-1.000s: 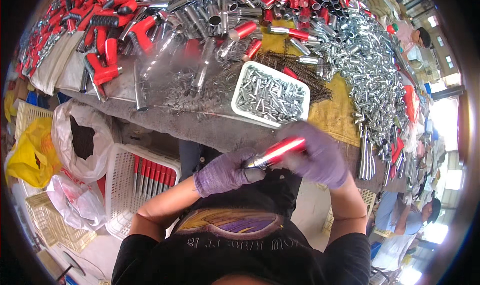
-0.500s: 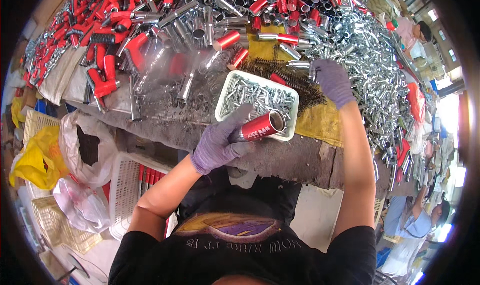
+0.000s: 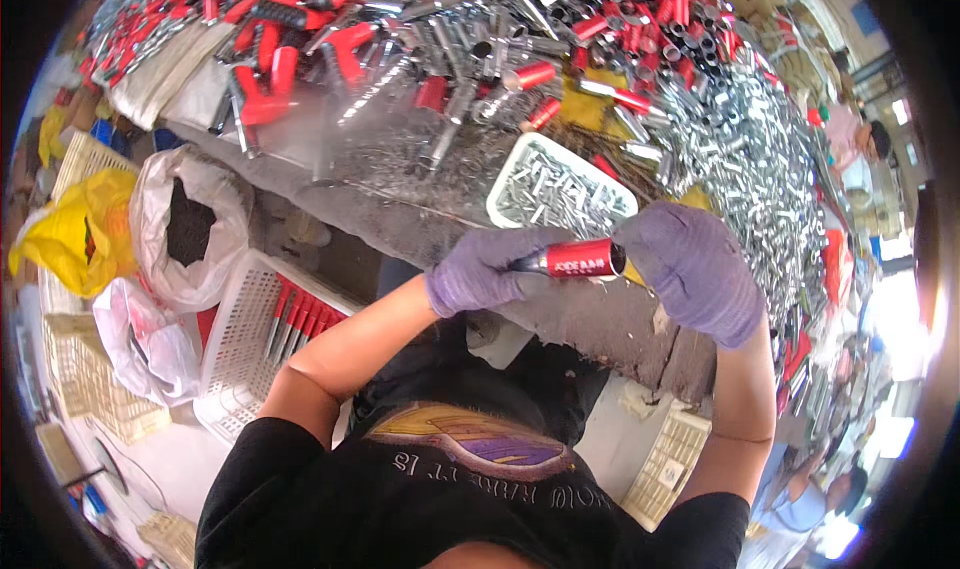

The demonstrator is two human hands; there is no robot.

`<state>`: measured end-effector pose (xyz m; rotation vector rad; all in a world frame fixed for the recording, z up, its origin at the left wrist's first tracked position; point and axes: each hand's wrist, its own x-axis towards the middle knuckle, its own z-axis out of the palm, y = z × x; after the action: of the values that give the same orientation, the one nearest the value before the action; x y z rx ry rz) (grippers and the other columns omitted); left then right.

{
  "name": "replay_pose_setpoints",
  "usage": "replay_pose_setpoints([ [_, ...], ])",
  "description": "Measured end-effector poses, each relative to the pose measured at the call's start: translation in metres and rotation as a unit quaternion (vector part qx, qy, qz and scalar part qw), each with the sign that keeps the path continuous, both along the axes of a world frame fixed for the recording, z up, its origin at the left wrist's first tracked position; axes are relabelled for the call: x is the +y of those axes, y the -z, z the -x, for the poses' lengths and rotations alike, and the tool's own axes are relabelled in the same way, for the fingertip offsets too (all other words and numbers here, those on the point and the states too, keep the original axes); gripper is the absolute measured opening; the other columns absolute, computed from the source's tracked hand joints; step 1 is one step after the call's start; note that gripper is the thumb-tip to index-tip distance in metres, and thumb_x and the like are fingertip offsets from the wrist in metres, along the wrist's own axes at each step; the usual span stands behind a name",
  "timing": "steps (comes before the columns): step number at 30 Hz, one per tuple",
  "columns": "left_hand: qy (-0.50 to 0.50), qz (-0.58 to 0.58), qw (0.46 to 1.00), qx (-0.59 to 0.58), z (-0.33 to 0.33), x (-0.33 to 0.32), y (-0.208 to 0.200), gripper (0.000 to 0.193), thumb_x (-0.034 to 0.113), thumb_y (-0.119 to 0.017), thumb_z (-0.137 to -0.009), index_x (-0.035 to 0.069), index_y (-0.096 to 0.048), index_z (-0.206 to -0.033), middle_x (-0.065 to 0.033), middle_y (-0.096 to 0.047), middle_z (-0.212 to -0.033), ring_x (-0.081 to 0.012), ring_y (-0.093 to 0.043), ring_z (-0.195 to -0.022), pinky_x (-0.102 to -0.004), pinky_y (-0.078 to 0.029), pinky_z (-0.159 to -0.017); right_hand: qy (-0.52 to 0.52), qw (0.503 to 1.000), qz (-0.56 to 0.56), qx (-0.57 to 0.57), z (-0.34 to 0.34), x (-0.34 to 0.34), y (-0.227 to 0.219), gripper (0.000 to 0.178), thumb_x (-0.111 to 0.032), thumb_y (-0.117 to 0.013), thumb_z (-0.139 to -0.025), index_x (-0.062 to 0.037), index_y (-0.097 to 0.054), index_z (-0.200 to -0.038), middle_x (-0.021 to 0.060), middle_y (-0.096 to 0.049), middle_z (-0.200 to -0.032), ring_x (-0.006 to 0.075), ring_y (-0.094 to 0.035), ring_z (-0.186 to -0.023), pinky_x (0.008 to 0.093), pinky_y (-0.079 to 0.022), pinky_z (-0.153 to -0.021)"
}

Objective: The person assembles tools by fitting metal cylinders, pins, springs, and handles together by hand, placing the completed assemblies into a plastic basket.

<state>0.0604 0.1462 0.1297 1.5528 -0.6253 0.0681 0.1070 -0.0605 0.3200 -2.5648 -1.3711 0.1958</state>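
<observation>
My left hand (image 3: 488,271), in a purple-grey knit glove, is closed around a red metal tube (image 3: 582,260) with a dark end. The tube lies almost level, its open mouth facing right. My right hand (image 3: 695,274), gloved alike, has its bent fingers at that mouth. Whatever those fingers pinch is hidden by the glove. Just beyond the tube sits a white plastic tray (image 3: 511,161), filled with small silver metal pins. Dark coil springs lie partly hidden behind the tray and right hand.
A heap of shiny metal sleeves (image 3: 740,159) covers the bench's right side. Red pistol-shaped handles (image 3: 265,94) pile up at the left. Below the bench's left edge stand a white crate (image 3: 235,354) holding red-and-silver parts and a yellow bag (image 3: 85,234). People work at far right.
My right hand has come from the springs beside the metal heap to the tube's mouth. The left hand has turned the tube more level and moved slightly right. The view has shifted.
</observation>
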Motion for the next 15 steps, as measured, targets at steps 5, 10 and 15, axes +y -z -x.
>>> replay_pose_setpoints([
  [5,-0.06,0.016,0.994,0.085,0.007,0.001,-0.007,0.053,0.031,-0.07,-0.082,0.005,-0.052,-0.124,-0.008,-0.065,-0.097,-0.0147,-0.063,-0.086,-0.0308,-0.05,-0.076,0.02,0.997,-0.045,-0.06,0.0,0.02,-0.006,0.025,-0.019,-0.061,-0.083,-0.0069,-0.062,-0.105,0.0134,-0.065,-0.096,0.0307,-0.062,-0.091,0.0377,-0.05,-0.079],
  [10,-0.19,-0.117,0.975,-0.024,0.007,-0.003,-0.011,0.046,0.038,-0.063,-0.085,0.009,-0.053,-0.12,-0.0137,-0.063,-0.09,-0.0277,-0.066,-0.076,-0.0334,-0.052,-0.067,0.109,0.966,-0.211,-0.099,-0.01,0.083,-0.037,0.042,-0.024,-0.067,-0.079,-0.0021,-0.06,-0.114,0.0159,-0.063,-0.108,0.0245,-0.061,-0.101,0.0342,-0.047,-0.086],
  [15,-0.112,-0.254,0.922,-0.27,0.006,-0.013,0.014,0.05,0.034,-0.06,-0.083,0.013,-0.047,-0.126,-0.0119,-0.061,-0.096,-0.0305,-0.063,-0.08,-0.0387,-0.051,-0.067,-0.059,0.993,-0.009,-0.099,-0.028,0.211,-0.035,0.034,-0.031,-0.055,-0.085,-0.0041,-0.06,-0.106,0.0154,-0.064,-0.104,0.032,-0.061,-0.097,0.0387,-0.047,-0.085],
])
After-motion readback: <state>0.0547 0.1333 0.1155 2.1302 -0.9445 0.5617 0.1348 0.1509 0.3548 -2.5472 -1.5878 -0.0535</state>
